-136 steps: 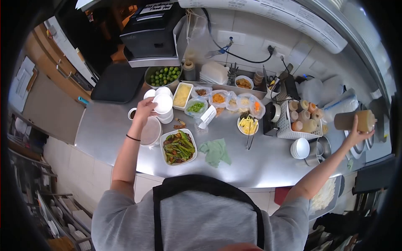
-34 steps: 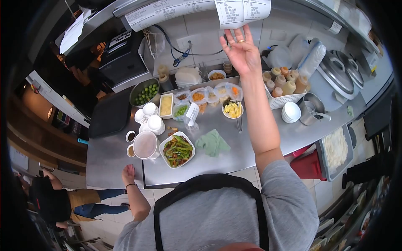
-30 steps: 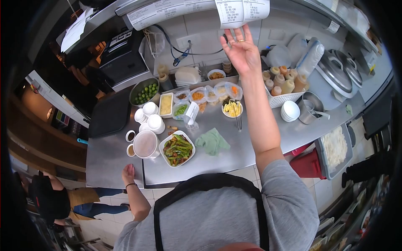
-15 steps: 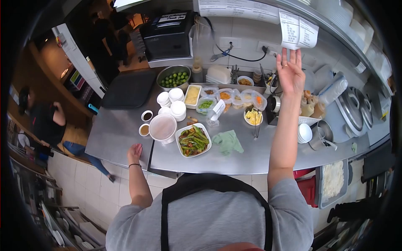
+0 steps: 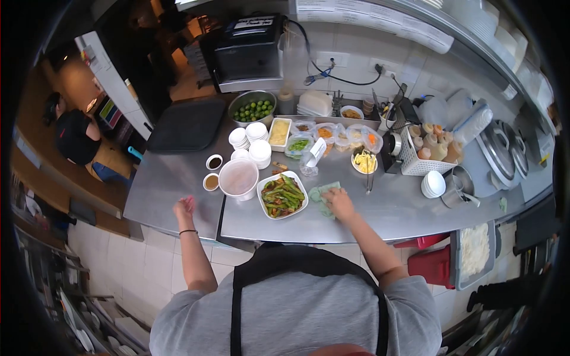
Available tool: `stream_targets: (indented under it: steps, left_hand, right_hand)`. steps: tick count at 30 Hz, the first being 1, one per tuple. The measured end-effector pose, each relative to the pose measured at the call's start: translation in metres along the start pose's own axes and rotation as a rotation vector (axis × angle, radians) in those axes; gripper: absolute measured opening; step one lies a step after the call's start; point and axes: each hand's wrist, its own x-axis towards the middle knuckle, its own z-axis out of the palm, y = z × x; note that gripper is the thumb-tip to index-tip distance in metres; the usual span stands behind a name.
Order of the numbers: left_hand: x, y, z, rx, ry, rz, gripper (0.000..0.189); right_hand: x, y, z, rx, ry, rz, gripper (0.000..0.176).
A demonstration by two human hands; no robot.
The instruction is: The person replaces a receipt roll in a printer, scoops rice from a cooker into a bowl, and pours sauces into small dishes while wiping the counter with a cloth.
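Observation:
My right hand [image 5: 340,206] rests on a pale green cloth [image 5: 323,199], its fingers closed over the right side of it. Just left of the cloth is a square white bowl [image 5: 266,212] of green peppers and browned pieces [image 5: 282,197]. My left hand [image 5: 184,207] hovers by the counter's front edge at the left, fingers curled in; whether anything is inside them is hidden. Nearest to it are a small cup of brown sauce [image 5: 211,181] and a large round white tub [image 5: 238,178] with a cloudy lid.
Stacked white cups [image 5: 259,153], a bowl of limes [image 5: 253,111] and bagged toppings [image 5: 325,132] fill the counter's back. On the right stand a basket of sauce bottles [image 5: 427,160], a pot [image 5: 460,187] and metal lids [image 5: 497,151]. A person [image 5: 77,136] is beyond the counter at left.
My right hand has come down from the hanging paper slips to the green cloth. Those slips no longer hang below the rail. My left hand's fingers have curled in. The person at left has moved.

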Motion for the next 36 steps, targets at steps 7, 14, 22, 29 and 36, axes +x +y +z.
stream_targets:
  steps: [7, 14, 22, 29, 36]
  left_hand:
    - [-0.069, 0.07, 0.049, 0.072, -0.22, 0.313, 0.028]
    - [-0.173, 0.092, 0.137, 0.055, -0.606, 0.489, 0.028]
    - [-0.216, 0.057, 0.193, 0.169, -0.923, 0.472, 0.022]
    - [-0.238, 0.034, 0.206, 0.278, -1.066, 0.43, 0.018]
    - [-0.274, -0.008, 0.203, 0.352, -1.057, 0.387, 0.019]
  right_hand:
    - [-0.008, 0.007, -0.06, 0.295, -0.356, 0.28, 0.027]
    - [-0.025, -0.02, 0.039, -0.37, -0.038, 0.359, 0.049]
    - [-0.127, -0.066, 0.03, -0.014, 0.01, 0.128, 0.041]
    - [-0.196, 0.063, -0.018, -0.279, 0.245, 0.641, 0.041]
    - [-0.171, 0.174, -0.071, -0.346, 0.253, 0.939, 0.036]
